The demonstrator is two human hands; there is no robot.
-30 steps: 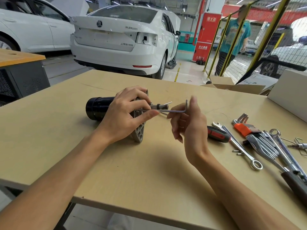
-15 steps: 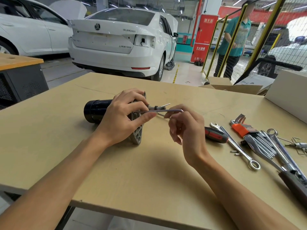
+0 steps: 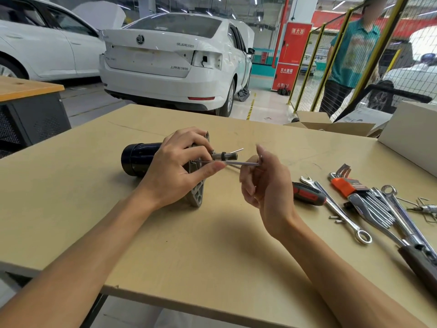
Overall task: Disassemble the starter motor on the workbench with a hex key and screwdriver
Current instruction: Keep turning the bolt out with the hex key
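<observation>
The starter motor (image 3: 139,158) lies on its side on the workbench (image 3: 94,209), black cylinder to the left, grey flange (image 3: 197,195) and shaft (image 3: 224,155) to the right. My left hand (image 3: 179,169) grips the flange end, thumb against the long arm of a hex key (image 3: 241,163) that runs into the flange. My right hand (image 3: 264,183) holds the key's bent end, its short arm pointing up between my fingers. A red-and-black screwdriver (image 3: 307,194) lies just right of that hand.
Combination wrenches (image 3: 335,209), an orange hex key set (image 3: 345,183) and more chrome tools lie at the right. Small screws (image 3: 335,218) sit near them. A white box (image 3: 411,138) and cardboard stand at the back right. A person stands behind a yellow fence; white cars are parked beyond.
My right hand has turned the hex key: its short arm pointed up, swung flat, and now points up again. The left hand has kept its grip on the motor.
</observation>
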